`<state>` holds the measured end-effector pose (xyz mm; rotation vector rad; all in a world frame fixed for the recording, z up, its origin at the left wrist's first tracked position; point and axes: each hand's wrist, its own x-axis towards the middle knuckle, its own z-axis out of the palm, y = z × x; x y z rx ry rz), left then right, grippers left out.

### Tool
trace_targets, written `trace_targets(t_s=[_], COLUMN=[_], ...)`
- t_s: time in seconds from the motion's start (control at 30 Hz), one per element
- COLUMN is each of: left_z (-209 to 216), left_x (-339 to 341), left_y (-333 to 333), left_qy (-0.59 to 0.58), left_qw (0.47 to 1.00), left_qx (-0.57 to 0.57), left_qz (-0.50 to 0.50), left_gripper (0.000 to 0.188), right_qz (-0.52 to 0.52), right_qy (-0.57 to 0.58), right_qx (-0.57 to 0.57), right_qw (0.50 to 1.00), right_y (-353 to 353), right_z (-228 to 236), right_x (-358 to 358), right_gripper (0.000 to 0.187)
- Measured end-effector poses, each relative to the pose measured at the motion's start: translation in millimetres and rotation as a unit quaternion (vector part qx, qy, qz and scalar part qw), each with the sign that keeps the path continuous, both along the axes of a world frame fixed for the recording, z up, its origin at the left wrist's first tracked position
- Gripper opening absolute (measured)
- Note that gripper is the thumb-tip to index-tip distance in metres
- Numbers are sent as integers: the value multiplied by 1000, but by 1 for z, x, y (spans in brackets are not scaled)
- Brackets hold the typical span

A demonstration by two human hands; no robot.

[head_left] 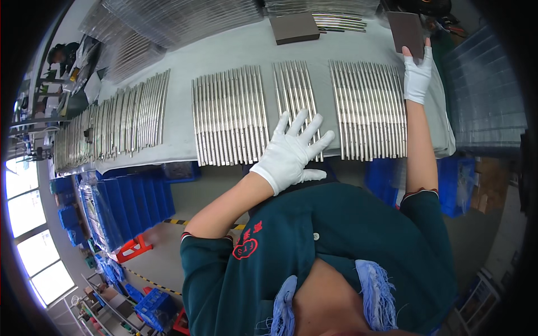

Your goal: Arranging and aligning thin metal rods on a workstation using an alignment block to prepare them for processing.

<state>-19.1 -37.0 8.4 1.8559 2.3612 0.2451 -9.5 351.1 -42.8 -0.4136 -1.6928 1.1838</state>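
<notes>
My left hand (292, 150), in a white glove, lies with its fingers spread over the lower ends of a narrow group of thin silvery metal rods (292, 84). In my right hand (417, 75), gloved with bare fingertips showing, is a dark brown rectangular block (406, 32), gripped by its near end. This hand is at the table's far right, beyond a wide row of metal rods (367, 106). Left of my left hand lies another wide row of rods (230, 115). Within each group the rods lie side by side, pointing away from me.
A second brown block (295, 29) rests at the back beside a few loose rods (342, 22). Plastic-wrapped bundles (185, 25) line the rear of the pale-covered table (179, 134). More rods (115, 123) lie far left. Blue bins (134, 204) stand below the table.
</notes>
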Motion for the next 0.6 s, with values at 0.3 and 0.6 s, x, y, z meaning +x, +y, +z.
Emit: trace_targets(t_s=[0.3,0.6], left_z=[-8,6], left_x=[9,-4], left_y=[32,-17], left_qy=[-31,7], left_qw=[998,999], left_qx=[37,-25], left_qz=[-43,25], left_gripper=[90,88], right_qz=[-5,-8], right_qy=[1,-4], right_qx=[4,10], right_qw=[1000,1000], right_y=[-2,2], right_z=[3,0], right_x=[-1,0], right_gripper=[76,75])
